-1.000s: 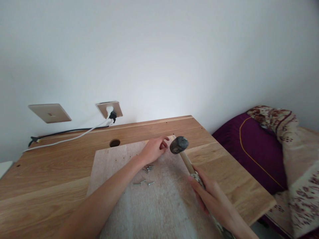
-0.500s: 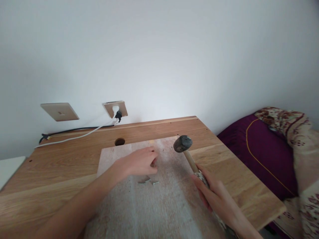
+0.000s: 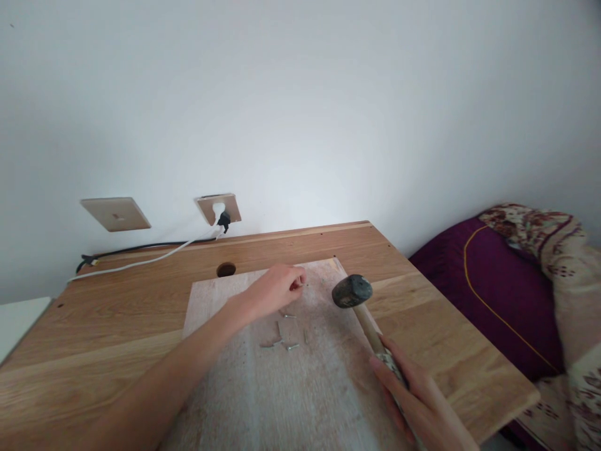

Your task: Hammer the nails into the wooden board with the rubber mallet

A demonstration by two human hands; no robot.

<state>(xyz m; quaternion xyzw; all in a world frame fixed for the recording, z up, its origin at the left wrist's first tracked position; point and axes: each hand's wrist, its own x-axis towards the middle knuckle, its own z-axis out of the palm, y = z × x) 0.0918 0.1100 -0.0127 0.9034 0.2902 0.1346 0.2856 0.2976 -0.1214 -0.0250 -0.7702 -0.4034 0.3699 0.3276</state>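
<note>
My right hand (image 3: pixel 406 385) is wrapped around the handle of a hammer (image 3: pixel 353 291). Its black, blocky head is raised over the right edge of a pale wooden board (image 3: pixel 253 382). My left hand (image 3: pixel 284 285) rests over the far part of the board, its fingers and thumb pinched together. Whatever they hold is too small to make out. Several small metal nails or screws (image 3: pixel 292 346) lie loose on the board, nearer to me than the left hand.
The board lies on a wooden desk (image 3: pixel 436 313) set against a white wall. A round cable hole (image 3: pixel 226 269) sits behind the board. White and black cables (image 3: pixel 154 255) run to a wall socket (image 3: pixel 218 208). On the right are a purple cushion (image 3: pixel 498 294) and patterned bedding (image 3: pixel 580 300).
My left hand has moved away from me and slightly right, uncovering more of the loose metal pieces. The hammer and my right hand have shifted a little right and toward me.
</note>
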